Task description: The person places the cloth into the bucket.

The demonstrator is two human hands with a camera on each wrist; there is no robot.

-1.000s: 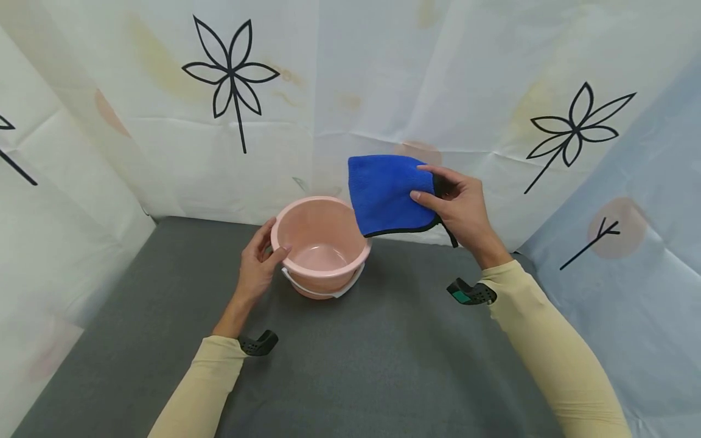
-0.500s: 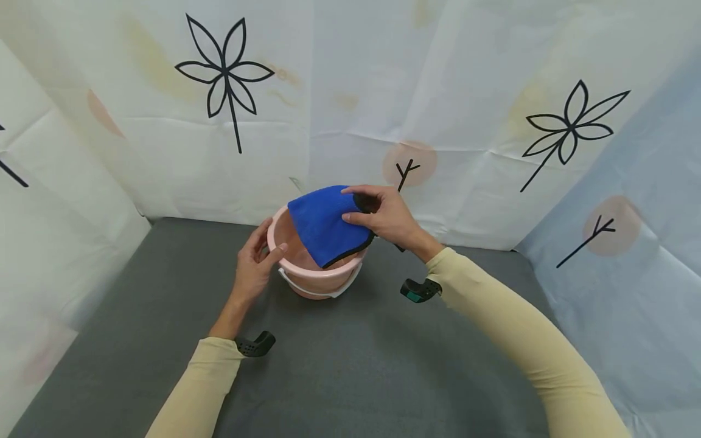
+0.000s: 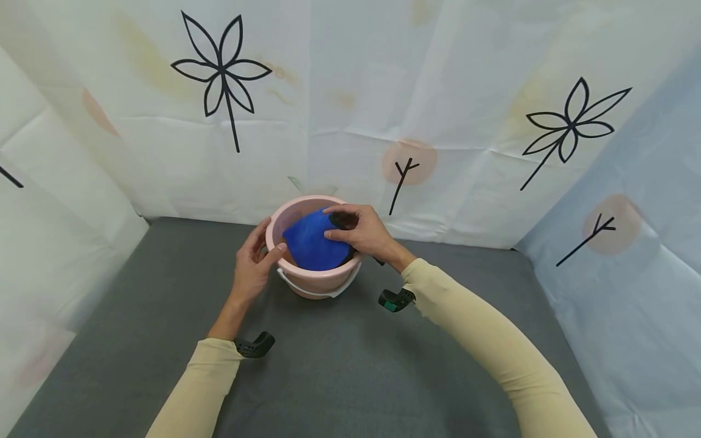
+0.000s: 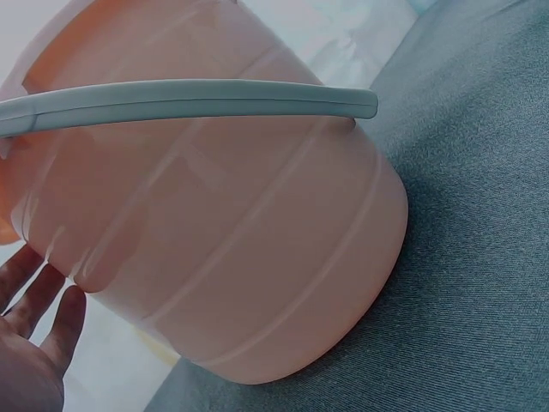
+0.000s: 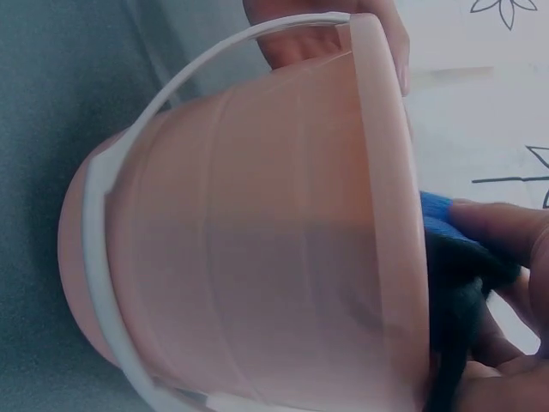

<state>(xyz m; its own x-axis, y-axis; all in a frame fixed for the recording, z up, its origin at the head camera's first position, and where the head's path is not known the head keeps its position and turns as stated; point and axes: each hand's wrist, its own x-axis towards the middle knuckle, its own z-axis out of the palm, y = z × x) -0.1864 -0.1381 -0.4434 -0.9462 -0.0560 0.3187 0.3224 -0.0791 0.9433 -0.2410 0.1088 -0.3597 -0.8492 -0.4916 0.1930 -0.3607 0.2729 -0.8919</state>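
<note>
A pink bucket [image 3: 313, 281] stands upright near the back edge of the table, its white handle [image 4: 189, 99] hanging down on the near side. My left hand [image 3: 251, 267] grips the bucket's left rim, thumb over the edge and fingers along the outer wall. Between the thumb and fingers of my right hand [image 3: 368, 236] is a blue cloth [image 3: 311, 243] with black trim. Most of this cloth lies inside the bucket's mouth, below the rim. Its black part [image 5: 455, 292] shows at the rim in the right wrist view. The bucket's bottom is hidden by the cloth.
A dark grey cloth covers the table [image 3: 328, 371]. Pale curtains [image 3: 350, 91] with leaf drawings hang close behind the bucket and on both sides. Each wrist wears a black strap device [image 3: 255, 345].
My right hand has moved left and down, carrying the blue cloth from beside the bucket into its mouth. The left hand has kept its hold on the rim.
</note>
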